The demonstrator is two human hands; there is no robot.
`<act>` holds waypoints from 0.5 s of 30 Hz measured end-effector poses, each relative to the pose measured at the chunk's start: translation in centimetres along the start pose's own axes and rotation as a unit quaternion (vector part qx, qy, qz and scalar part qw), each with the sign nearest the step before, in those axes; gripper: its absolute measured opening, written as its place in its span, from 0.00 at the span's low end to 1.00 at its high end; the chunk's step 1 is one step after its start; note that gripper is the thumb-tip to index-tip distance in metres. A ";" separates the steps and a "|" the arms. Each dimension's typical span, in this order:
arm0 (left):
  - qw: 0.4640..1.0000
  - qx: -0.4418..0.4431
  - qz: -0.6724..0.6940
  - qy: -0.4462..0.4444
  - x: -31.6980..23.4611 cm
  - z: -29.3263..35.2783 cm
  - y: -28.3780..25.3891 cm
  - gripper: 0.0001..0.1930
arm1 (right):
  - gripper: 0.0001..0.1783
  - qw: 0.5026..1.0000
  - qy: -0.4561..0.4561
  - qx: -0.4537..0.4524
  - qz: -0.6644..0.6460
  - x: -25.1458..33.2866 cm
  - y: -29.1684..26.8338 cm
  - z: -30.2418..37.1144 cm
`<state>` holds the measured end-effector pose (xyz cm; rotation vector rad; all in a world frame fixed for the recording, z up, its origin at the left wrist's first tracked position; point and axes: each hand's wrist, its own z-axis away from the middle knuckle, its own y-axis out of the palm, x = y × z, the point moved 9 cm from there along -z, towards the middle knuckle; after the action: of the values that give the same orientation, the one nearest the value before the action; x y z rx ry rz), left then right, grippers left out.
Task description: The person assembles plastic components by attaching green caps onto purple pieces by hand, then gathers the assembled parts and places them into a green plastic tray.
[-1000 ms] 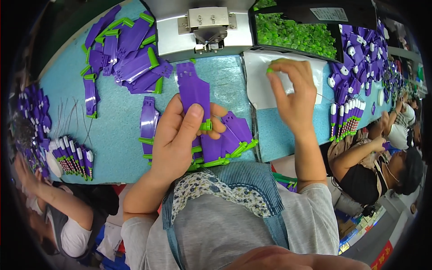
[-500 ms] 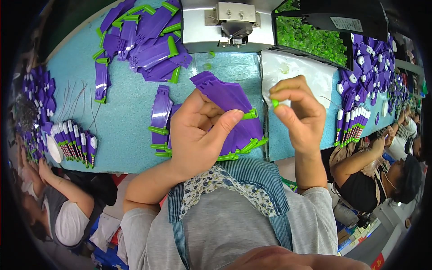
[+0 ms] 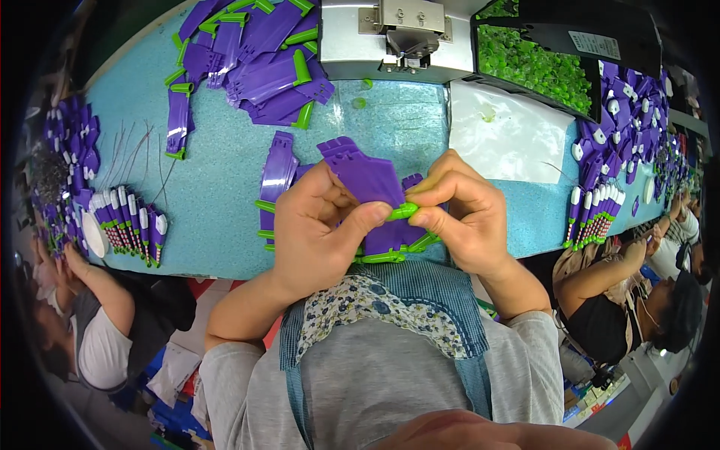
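My left hand [image 3: 311, 229] is closed around a flat purple plastic blade [image 3: 365, 178] with a green tube along its lower edge. My left thumb presses near that tube. My right hand [image 3: 472, 217] pinches a small green cap [image 3: 407, 211] at the tube's right end; fingertips partly hide it, so I cannot tell how far it sits on the tube. Below my hands, more purple blades with green tubes [image 3: 382, 257] lie near the table edge. Another purple blade [image 3: 277, 169] rests left of my left hand.
A metal machine [image 3: 349, 56] stands at the far middle, beside a black bin of small green caps [image 3: 532, 67]. Purple blades [image 3: 262, 75] are heaped far left. A white sheet [image 3: 510, 142] lies right. Fanned purple-and-white pieces [image 3: 131, 221] lie left; co-workers sit on both sides.
My right hand has moved left and down with the green cap, bringing it to the tube's end. The blade in my left hand has tipped slightly.
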<state>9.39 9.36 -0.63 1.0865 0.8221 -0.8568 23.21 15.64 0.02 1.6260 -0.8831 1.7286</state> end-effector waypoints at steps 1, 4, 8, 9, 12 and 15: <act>1.000 0.000 -0.003 -0.013 0.0 0.2 -0.5 0.12 | 0.07 0.999 -0.019 0.018 0.028 0.3 0.6 -0.3; 0.998 -0.042 -0.052 -0.016 -0.9 1.3 -3.2 0.11 | 0.08 0.994 0.005 0.082 0.078 0.8 1.8 -2.4; 0.971 -0.143 -0.194 0.009 -2.3 3.1 -7.9 0.11 | 0.08 0.968 -0.126 -0.020 0.217 1.7 1.3 -6.4; 0.948 -0.150 -0.282 0.018 -2.8 3.6 -8.8 0.12 | 0.10 0.952 -0.165 -0.022 0.259 1.8 2.2 -7.1; 0.915 -0.120 -0.385 0.013 -3.7 4.4 -8.5 0.08 | 0.09 0.907 -0.237 -0.012 0.348 0.9 3.8 -7.9; 0.881 -0.179 -0.437 0.009 -5.7 3.6 -11.0 0.05 | 0.09 0.897 -0.239 -0.029 0.370 0.9 4.0 -7.7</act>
<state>-2.39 4.30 0.98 0.3523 1.4632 -1.3652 15.31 19.38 0.41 1.8413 -1.9778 1.7305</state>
